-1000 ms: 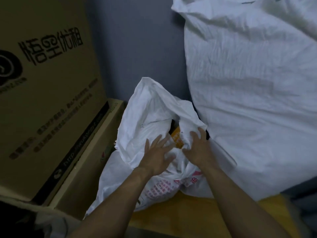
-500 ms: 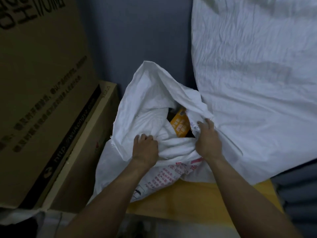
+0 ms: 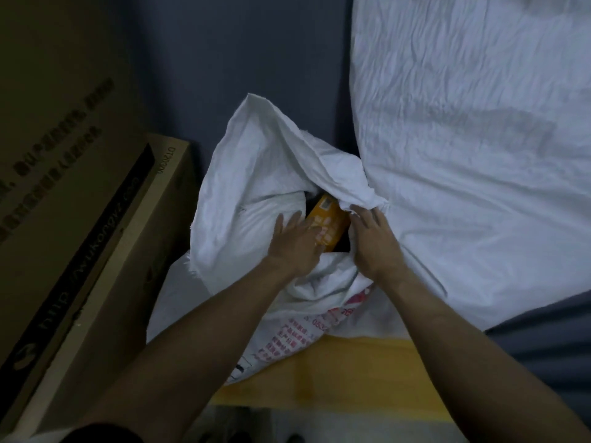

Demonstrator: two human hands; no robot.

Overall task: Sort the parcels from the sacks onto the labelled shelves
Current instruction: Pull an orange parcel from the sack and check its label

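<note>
The orange parcel (image 3: 331, 219) sits low in the mouth of the open sack (image 3: 256, 187), half in shadow, with white cloth folded over it from above and from the right. The left hand (image 3: 295, 244) reaches in with its fingers straight and spread and its tips lying on the parcel's face, so its grip is apart and nothing is held yet. If the hand pulls from this flat touch, the smooth wrapper will likely slide under the fingers or slip deeper into the dark gap. The fingers would need to curl round an edge first. The right hand (image 3: 374, 244) rests at the sack's right rim, its fingertips tucked against the fold. Whether its grip is clamped on the cloth or only pressing it aside I cannot tell. Should that rim slip free, the limp cloth would probably drop back over the opening and hide the parcel. The big sack (image 3: 479, 155) bulges against the same rim and, if it slumps, could squeeze the mouth shut or trap the right wrist. The cardboard box (image 3: 96, 251) stands close on the left, leaving little room to swing the parcel out. The light is dim, so a label misread here could send the parcel to the wrong shelf, and no shelves are in view.
</note>
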